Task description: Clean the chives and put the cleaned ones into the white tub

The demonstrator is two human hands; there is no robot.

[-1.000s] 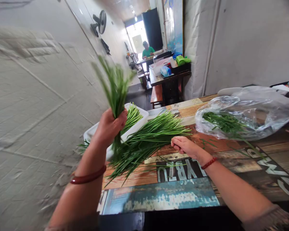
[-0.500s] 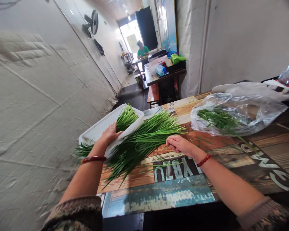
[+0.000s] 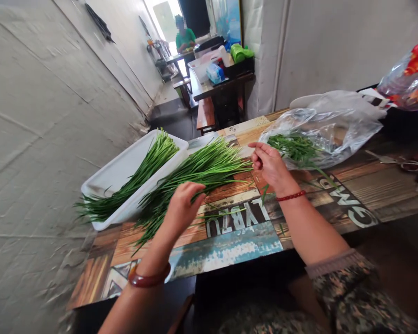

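Note:
A pile of garlic chives (image 3: 195, 171) lies on the table, pale stem ends pointing away and right. My left hand (image 3: 184, 204) hovers over the near side of that pile, thumb and fingers apart, holding nothing. More garlic chives (image 3: 149, 169) rest in a white plastic tray (image 3: 107, 171), their leaf tips hanging over its near-left end. My right hand (image 3: 270, 164) is raised by the stem ends, beside a clear plastic bag (image 3: 351, 139) with green trimmings (image 3: 296, 146) in it. Its index finger stretches out and the others curl loosely, with nothing visible in them.
The table (image 3: 230, 250) has a patchwork wood print with loose green scraps. A red-patterned package (image 3: 416, 69) sits at right. Behind, another table (image 3: 223, 83) carries containers and wipes, with a bench (image 3: 205, 113) below. A person in green (image 3: 185, 39) sits far back.
My left hand has left the tray and come toward me, over the loose pile. My right hand has lifted away from the stem ends and its index finger has straightened. The view has tilted down.

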